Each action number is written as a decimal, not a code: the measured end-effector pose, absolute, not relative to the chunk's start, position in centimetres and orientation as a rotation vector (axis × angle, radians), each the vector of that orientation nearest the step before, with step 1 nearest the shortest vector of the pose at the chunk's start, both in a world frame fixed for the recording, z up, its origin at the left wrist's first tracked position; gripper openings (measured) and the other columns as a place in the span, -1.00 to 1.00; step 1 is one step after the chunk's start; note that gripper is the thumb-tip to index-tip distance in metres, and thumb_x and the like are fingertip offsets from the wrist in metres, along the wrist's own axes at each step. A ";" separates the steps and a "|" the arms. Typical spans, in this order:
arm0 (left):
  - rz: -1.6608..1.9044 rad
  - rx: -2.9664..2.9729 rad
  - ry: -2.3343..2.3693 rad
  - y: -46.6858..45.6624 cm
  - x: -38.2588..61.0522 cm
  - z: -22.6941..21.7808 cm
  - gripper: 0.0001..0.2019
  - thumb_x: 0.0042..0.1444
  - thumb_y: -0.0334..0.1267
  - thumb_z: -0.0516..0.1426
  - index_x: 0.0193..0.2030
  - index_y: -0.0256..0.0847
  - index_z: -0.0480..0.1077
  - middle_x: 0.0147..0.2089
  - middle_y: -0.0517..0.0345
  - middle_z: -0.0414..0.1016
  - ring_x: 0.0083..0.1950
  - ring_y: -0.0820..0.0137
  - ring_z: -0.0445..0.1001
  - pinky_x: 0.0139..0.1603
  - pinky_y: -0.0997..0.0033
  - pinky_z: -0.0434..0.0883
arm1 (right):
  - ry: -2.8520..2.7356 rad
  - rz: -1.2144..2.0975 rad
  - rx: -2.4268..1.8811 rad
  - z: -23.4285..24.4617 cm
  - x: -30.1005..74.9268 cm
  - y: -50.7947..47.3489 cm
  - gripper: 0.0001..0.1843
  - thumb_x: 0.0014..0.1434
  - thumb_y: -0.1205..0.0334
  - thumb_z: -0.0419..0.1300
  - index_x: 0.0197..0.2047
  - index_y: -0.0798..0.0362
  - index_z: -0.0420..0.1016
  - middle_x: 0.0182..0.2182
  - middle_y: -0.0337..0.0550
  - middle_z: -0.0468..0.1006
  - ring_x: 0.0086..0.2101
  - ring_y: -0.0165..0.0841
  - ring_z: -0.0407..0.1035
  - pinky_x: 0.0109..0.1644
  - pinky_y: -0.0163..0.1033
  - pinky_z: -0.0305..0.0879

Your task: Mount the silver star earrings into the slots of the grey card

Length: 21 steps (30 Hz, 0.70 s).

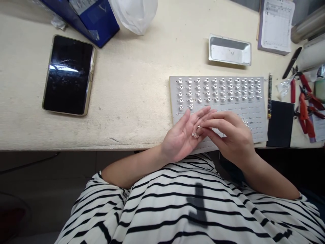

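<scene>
**Cream counter spread around the fingers**

The counter runs under the fingers. Directly beneath and ahead of them lies a grey board studded with small silver pieces. Beyond it sits a shallow metal tray. Well left lies a phone in a gold case; right, a black pad and red-handled pliers.

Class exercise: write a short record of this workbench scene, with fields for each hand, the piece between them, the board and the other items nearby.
Left hand: bare left hand, palm up
Right hand: bare right hand, fingers reaching to the piece
Piece: small shiny silver piece, on the left hand's fingers
Board: flat grey rectangular board, holding rows of small silver pieces
Nearby: shallow rectangular metal tray; black-screened tablet in gold case; red-handled cutters
</scene>
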<state>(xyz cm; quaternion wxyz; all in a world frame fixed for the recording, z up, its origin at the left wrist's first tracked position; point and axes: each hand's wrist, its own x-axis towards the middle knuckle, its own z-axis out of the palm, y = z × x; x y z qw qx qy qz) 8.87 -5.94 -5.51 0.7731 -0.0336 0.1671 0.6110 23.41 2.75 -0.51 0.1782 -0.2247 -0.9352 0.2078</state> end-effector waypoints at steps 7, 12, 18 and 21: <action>1.240 -0.055 0.498 -6.5 8.8 -5.6 -0.69 0.49 -0.13 0.04 0.05 -0.21 0.57 0.07 -0.02 0.57 0.08 0.34 0.56 0.10 0.38 0.50 | -2.509 0.598 -0.912 -1.0 23.6 4.8 -0.84 0.35 0.29 0.29 -0.03 -0.15 0.57 -0.18 -0.27 0.70 -0.20 -0.33 0.62 -0.13 -0.19 0.56; 1.175 -0.005 0.541 -6.8 8.2 -5.4 -0.83 0.40 -0.25 0.17 0.00 -0.25 0.54 -0.08 0.06 0.55 -0.10 0.44 0.54 -0.08 0.44 0.47 | -2.507 0.865 -1.067 -2.0 22.5 6.1 -0.86 0.39 0.23 0.25 -0.03 -0.11 0.62 -0.25 -0.26 0.69 -0.25 -0.36 0.63 -0.18 -0.23 0.54; 1.179 0.024 0.488 -6.7 8.2 -6.0 -0.84 0.39 -0.23 0.18 -0.07 -0.26 0.54 -0.11 0.08 0.53 -0.10 0.45 0.53 -0.14 0.47 0.42 | -2.425 1.170 -1.180 -2.3 22.2 6.3 -0.85 0.34 0.16 0.29 -0.05 -0.15 0.66 -0.21 -0.27 0.74 -0.18 -0.30 0.66 -0.09 -0.14 0.61; 1.168 0.026 0.481 -6.7 8.1 -6.2 -0.84 0.38 -0.21 0.19 -0.09 -0.26 0.54 -0.11 0.07 0.54 -0.10 0.44 0.53 -0.11 0.45 0.42 | -2.314 1.327 -1.256 -2.4 22.0 6.5 -0.85 0.29 0.11 0.35 -0.08 -0.12 0.62 -0.25 -0.24 0.73 -0.19 -0.27 0.66 -0.09 -0.10 0.62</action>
